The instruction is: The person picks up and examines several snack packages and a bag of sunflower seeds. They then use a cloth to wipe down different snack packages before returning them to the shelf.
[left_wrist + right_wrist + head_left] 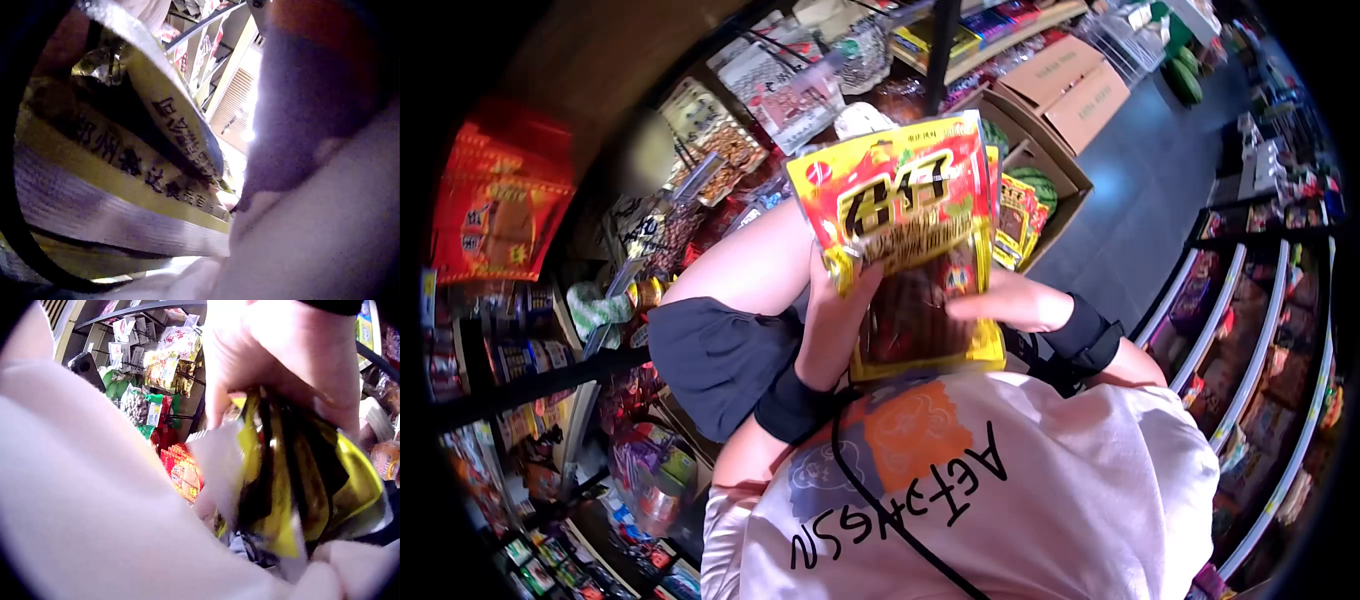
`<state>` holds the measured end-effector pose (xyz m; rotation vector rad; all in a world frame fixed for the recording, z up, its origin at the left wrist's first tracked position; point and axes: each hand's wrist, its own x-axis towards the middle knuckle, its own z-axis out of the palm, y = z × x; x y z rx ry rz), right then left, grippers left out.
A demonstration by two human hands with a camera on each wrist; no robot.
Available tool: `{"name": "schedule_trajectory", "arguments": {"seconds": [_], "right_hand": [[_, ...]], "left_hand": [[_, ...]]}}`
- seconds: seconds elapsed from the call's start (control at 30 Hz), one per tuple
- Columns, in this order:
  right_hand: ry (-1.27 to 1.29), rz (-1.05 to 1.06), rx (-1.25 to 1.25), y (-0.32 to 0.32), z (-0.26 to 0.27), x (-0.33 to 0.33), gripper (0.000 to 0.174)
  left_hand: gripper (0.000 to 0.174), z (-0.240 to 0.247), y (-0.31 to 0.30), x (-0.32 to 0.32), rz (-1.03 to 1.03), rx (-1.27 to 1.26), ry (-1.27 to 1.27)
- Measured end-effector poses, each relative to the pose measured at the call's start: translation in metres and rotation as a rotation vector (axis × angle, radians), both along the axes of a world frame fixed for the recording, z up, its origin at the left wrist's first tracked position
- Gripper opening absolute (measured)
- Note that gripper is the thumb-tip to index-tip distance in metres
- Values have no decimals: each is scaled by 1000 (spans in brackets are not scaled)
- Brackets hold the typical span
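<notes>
Several red and yellow food packets (910, 190) are held in front of the chest in the head view, the front one tilted. My left hand (840, 300) grips their left lower edge, thumb in front. From the right, my right hand (1010, 302) holds the lower packets, its blurred thumb lying across a dark clear window. The left wrist view has the yellow bands of the packets (125, 156) close up. In the right wrist view my right hand (281, 356) grips a fanned stack of packets (287, 481) at one edge; the fingertips there are hidden.
An open cardboard box (1055, 225) with watermelons and yellow packets stands beyond the hands. Hanging snack bags (780, 90) fill a rack ahead, and red packets (505, 190) hang at left. Shelves (1260, 340) line the right side, with dark floor (1105, 215) between.
</notes>
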<state>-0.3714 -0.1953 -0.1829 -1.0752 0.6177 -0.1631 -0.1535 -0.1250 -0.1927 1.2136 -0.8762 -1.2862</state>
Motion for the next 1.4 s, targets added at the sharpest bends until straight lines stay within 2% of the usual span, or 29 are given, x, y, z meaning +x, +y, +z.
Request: {"name": "schedule_trajectory", "arguments": {"seconds": [0.03,0.07,0.13,0.17,0.2,0.23,0.27,0.33,0.37,0.4,0.47,0.5,0.63,0.73,0.77,0.8,0.87,0.9,0.93,1.0,1.03,1.07,1.13,1.17,1.27,1.37,1.4], "right_hand": [[38,-109,94,-3,-6,3,61],[4,-211,52,-6,-5,2,54],[31,-387,-41,-16,-10,-5,53],[10,-418,-22,-24,-3,-11,52],[125,-438,-86,-33,0,-20,51],[108,-483,-41,-41,-2,-30,50],[91,-525,5,-49,-6,-40,50],[39,-610,-3,-64,-16,-59,49],[2,-622,60,-70,-24,-70,50],[-48,-633,190,-76,-32,-85,49],[-149,-642,304,-83,-48,-102,47],[-115,-668,286,-84,-54,-107,46],[-69,-734,300,-86,-88,-121,43],[-81,-823,350,-91,-130,-144,41],[-89,-852,353,-95,-154,-160,41],[-99,-882,355,-100,-168,-169,41],[-152,-907,475,-107,-178,-182,39],[-114,-941,425,-114,-203,-199,40],[-76,-974,374,-121,-231,-213,40],[24,-979,299,-132,-269,-229,37],[132,-965,267,-140,-303,-244,36],[239,-952,235,-145,-335,-255,35],[362,-1090,286,-149,-390,-260,39],[479,-1055,200,-153,-391,-260,41],[807,-934,-63,-155,-388,-249,48],[1104,-793,-346,-155,-377,-229,56],[1237,-813,-414,-154,-368,-218,61]], "left_hand": [[49,-2,-10,-6,6,4,112],[51,-6,-20,-11,-14,-26,73],[53,0,-43,-27,-28,-66,58],[55,4,-56,-36,-52,-143,52],[56,6,-70,-45,-75,-219,47],[57,-4,-84,-51,-110,-224,160],[57,-11,-100,-54,-150,-171,128],[58,8,-112,-58,-263,-79,74],[62,1,-124,-57,-396,-122,150],[68,-11,-131,-58,-418,-111,68],[76,-6,-132,-60,-530,75,-38],[82,-13,-132,-65,-574,50,-67],[82,-44,-140,-84,-598,95,-8],[74,-71,-149,-93,-570,16,-231],[73,-90,-154,-98,-571,32,-137],[74,-91,-156,-102,-559,82,-160],[74,-152,-173,-118,-772,-20,70],[75,-116,-160,-111,-834,113,11],[77,-132,-157,-116,-832,238,-153],[75,-161,-157,-114,-961,301,-298],[80,-181,-154,-116,-886,193,-233],[79,-184,-154,-114,-908,244,-239],[76,-187,-156,-109,-948,343,-252],[72,-162,-150,-105,-868,317,-222],[68,-145,-144,-95,-795,278,-241],[57,-129,-141,-83,-719,256,-164],[54,-125,-142,-81,-689,246,-140]]}}
